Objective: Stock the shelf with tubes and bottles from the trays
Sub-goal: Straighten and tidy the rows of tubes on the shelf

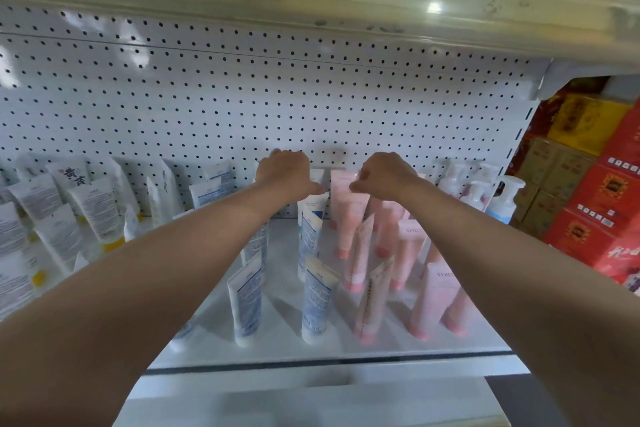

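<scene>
Two bare arms reach deep into a white metal shelf (pixel 277 340) with a white back wall full of little round holes (pixel 242 97).

The left hand (pixel 287 175) is at about 12 o'clock, up by the back wall. Its fingers are curled over the top of a white and blue plastic tube (pixel 313 215) that stands at the back. It looks like the hand grips this tube, but the view is blurry there.

The right hand (pixel 388 177) is just beside it, toward 1 o'clock. Its fingers are bent and pinch the flat top edge of a tall pink plastic tube (pixel 348 215) that stands on its cap at the back of the shelf.

More white and blue tubes (pixel 317 302) stand in a row in the middle of the shelf, running from the back to the front. More pink tubes (pixel 433 302) stand in rows just to the right of them, toward 3 o'clock.

At 9 o'clock, white tubes with yellow caps (pixel 93 211) lean against the back wall. At 2 o'clock, white pump bottles (pixel 485 191) stand in the corner of the shelf. Past the edge of the shelf, at 3 o'clock, red and yellow cardboard boxes (pixel 595 198) are stacked up.
</scene>
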